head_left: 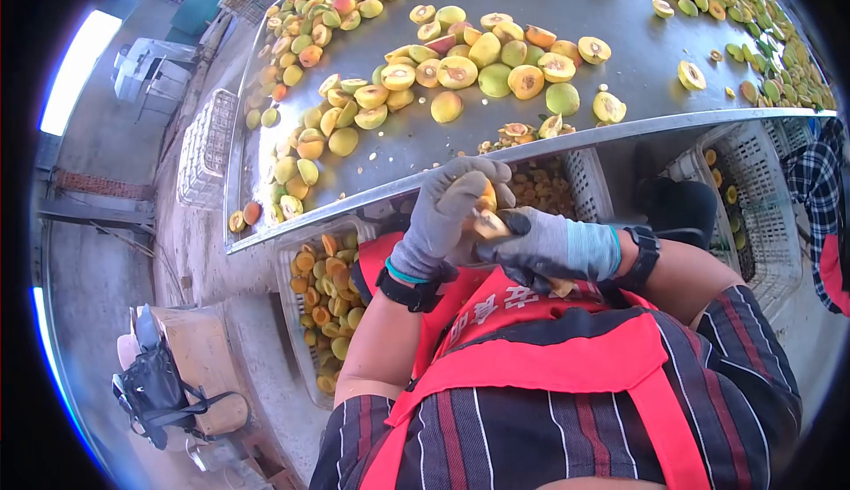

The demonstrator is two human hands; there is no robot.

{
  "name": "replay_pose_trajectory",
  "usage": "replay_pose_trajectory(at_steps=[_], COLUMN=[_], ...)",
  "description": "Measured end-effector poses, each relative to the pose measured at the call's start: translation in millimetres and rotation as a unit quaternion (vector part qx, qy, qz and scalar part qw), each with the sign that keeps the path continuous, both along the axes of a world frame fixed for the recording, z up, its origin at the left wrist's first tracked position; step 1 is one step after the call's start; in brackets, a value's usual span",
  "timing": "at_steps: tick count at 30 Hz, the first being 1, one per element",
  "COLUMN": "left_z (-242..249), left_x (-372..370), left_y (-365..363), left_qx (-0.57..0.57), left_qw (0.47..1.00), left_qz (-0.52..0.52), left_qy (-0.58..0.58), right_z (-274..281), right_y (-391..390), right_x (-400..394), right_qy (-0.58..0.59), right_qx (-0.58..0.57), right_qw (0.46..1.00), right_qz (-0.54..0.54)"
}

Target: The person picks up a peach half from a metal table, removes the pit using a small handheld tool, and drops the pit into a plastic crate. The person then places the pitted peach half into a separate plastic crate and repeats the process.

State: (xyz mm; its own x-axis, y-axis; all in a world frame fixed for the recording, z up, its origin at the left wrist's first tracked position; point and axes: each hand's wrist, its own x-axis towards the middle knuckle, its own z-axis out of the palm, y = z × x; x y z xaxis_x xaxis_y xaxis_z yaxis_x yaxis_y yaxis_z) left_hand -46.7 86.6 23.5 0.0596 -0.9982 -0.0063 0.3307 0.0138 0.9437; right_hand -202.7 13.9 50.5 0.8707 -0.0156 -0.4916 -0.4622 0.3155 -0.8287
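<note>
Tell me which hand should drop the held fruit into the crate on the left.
Left, I'd say: the left hand grips the fruit and is nearer that crate; the right hand sits farther across.

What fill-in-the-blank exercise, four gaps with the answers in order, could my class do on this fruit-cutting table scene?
1. Cut fruit lies on a table whose top is made of ____.
2. Beside the left hand and the right hand, the wristbands are coloured ____.
3. The apron worn over the striped shirt is ____.
4. The bag lies on the person's ____ side.

Missing words: metal; black; red; left.
</note>
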Motion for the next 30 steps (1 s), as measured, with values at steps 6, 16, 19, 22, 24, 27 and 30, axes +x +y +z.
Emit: replay_pose_trajectory(at_steps=[6,16,19,22,24,27,30], left_z=[-4,-25,2,35,42,44,26], left_x=[-7,23,63,97,106,98,90], left_y=[-3,29,101,156,146,68,-37], left_qx=[-0.041,-0.021,0.057,0.286,0.286,0.231,0.146], left_qw=[0.999,0.934,0.941,0.778,0.743,0.773,0.729], left_qz=[0.032,0.191,0.316,0.235,0.23,0.24,0.092], left_qy=[0.008,0.3,-0.106,-0.508,-0.559,-0.54,-0.662], right_z=[-15,-31,-30,-41,-36,-39,-39], right_y=[0,-6,-20,-33,-36,-32,-31], right_x=[-4,-11,-21,-30,-32,-26,-24], right_qy=[-0.071,-0.13,-0.073,-0.055,-0.027,-0.057,-0.054], right_qx=[0.249,0.357,0.13,0.075,0.067,0.07,0.047], right_qw=[0.965,0.924,0.988,0.995,0.997,0.995,0.996], right_qz=[-0.04,-0.042,-0.025,-0.027,-0.028,-0.046,-0.055])
